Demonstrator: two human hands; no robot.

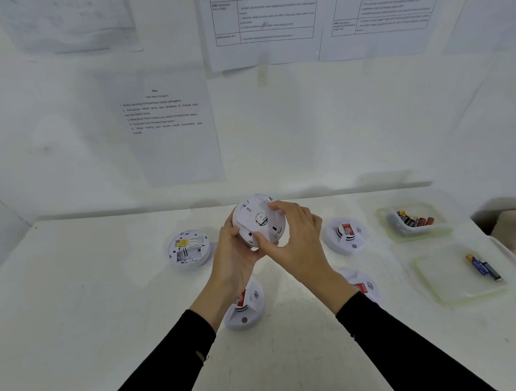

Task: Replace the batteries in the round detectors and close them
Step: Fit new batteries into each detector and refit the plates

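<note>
Both hands, left and right, grip one round white plastic detector, back cover on; open-backed detector left of them awaits batteries.

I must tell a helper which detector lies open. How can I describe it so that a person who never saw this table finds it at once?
Look at the white table, left of the two hands holding a detector. One round detector lies there alone, back side up. Unlike the three with red labels, it shows a yellow sticker and an open battery compartment.
</note>
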